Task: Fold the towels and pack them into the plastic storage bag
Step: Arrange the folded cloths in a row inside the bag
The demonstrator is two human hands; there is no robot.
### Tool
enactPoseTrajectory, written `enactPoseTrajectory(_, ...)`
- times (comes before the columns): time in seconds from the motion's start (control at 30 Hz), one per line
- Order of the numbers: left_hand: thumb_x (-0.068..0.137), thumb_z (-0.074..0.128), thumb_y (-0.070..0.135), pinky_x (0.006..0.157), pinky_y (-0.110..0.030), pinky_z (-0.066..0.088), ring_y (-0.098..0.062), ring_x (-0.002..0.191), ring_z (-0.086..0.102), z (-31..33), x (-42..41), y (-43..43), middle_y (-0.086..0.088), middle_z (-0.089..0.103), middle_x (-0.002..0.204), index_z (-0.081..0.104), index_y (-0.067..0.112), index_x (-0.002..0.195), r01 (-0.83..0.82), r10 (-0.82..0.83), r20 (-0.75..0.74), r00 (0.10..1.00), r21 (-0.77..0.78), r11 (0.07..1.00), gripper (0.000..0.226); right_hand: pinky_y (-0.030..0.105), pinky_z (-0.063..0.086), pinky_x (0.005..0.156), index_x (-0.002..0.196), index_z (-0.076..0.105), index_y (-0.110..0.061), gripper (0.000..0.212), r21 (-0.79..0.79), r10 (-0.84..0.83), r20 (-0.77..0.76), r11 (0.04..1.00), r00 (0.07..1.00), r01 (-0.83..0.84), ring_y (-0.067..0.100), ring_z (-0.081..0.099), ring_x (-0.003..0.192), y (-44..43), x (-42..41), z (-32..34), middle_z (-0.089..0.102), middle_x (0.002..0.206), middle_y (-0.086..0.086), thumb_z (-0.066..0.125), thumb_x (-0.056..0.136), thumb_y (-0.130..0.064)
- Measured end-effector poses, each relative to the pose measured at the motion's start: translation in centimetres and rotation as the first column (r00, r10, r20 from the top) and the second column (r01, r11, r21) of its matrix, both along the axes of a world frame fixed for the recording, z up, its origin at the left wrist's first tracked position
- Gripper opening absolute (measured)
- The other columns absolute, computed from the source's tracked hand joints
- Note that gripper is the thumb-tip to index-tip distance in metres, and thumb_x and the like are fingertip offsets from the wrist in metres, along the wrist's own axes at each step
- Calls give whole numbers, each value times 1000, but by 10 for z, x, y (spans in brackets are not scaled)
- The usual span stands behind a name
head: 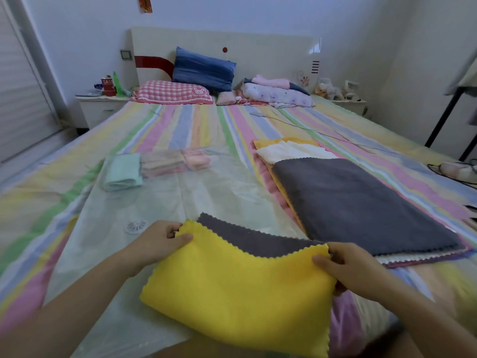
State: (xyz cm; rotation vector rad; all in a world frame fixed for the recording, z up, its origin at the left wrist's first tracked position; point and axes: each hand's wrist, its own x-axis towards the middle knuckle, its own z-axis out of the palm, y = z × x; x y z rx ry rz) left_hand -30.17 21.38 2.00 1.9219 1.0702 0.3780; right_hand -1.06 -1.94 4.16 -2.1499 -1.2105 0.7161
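Yellow towel [232, 293] w/ grey backing: thin, soft, light, floppy. Held above bed [180, 125], near edge. Left hand [161, 241] & right hand [348, 267] pinched shut on top corners. Best hold: corners. Bag [180, 192] lies beyond.

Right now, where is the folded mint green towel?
In the head view, the mint green towel lies far left inside the plastic storage bag, beside the folded pink towels.

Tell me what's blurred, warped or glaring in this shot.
Head view: wide-angle bend bows the walls and the bed edges; the left margin and both forearms smear with blur; the folded towels inside the bag look hazy through plastic; glare glints on the headboard; light is dim and bluish; the yellow towel and gray stack stay fairly sharp.
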Motion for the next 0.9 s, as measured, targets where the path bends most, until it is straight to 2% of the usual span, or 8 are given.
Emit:
enactPoseTrajectory(0.13,91,63,34,67,-43,46,-32,71,57,-3,30,20,-19,59,74,65,0,82,-138,131,50,990,161,977,36,33,37,53,61,40,-17,41,91,-164,363,986,917,140,22,54,59,8,14,-11,51,61,-2,59,91,-39)
enactPoseTrajectory(0.27,91,62,32,83,-44,52,-29,90,65,-14,55,36,-13,70,94,71,5,94,-179,198,-103,975,167,970,28,27,34,52,64,41,-18,40,-3,-146,534,985,833,175,16,50,64,20,20,-18,46,77,-5,56,90,-45)
enactPoseTrajectory(0.4,84,70,31,75,-43,53,-31,80,66,-25,57,49,-22,68,89,70,0,88,-157,148,-134,980,-53,986,31,27,33,53,67,41,-18,38,-82,-111,514,981,851,178,16,49,65,28,21,-26,46,80,-5,57,88,-45)
enactPoseTrajectory(0.5,81,75,30,71,-34,50,-24,76,64,-20,57,46,-16,68,88,72,1,92,-139,123,-80,989,-238,961,31,25,27,50,64,36,-18,42,-83,-118,440,982,890,171,15,39,56,31,20,-26,42,67,-3,63,86,-42)
enactPoseTrajectory(0.57,86,72,22,64,-24,55,-20,71,68,-13,54,42,-13,73,89,73,4,95,-134,129,-34,991,-284,949,20,25,25,50,63,34,-17,43,-41,-134,376,986,917,161,14,34,53,34,17,-24,37,61,-2,65,86,-37)
enactPoseTrajectory(0.7,88,69,20,65,-25,55,-19,74,70,-4,25,37,-11,75,86,74,5,92,-154,160,16,987,-209,966,16,28,32,52,65,39,-12,39,112,-182,296,982,938,155,17,40,55,48,10,-13,45,69,7,67,85,-28)
enactPoseTrajectory(0.77,88,69,20,66,-27,54,-18,68,69,-2,2,37,-8,75,78,74,6,86,-181,189,25,982,-180,967,16,27,33,53,70,45,-11,31,179,-183,305,975,935,133,15,42,61,65,5,-7,47,77,3,68,86,-26)
enactPoseTrajectory(0.9,87,69,25,58,-33,48,-14,50,53,-5,-44,40,-4,56,55,62,0,67,-288,290,31,957,-34,957,33,24,33,54,72,49,-17,25,279,-139,162,956,977,90,11,44,62,118,-5,-3,48,76,-2,70,84,-23)
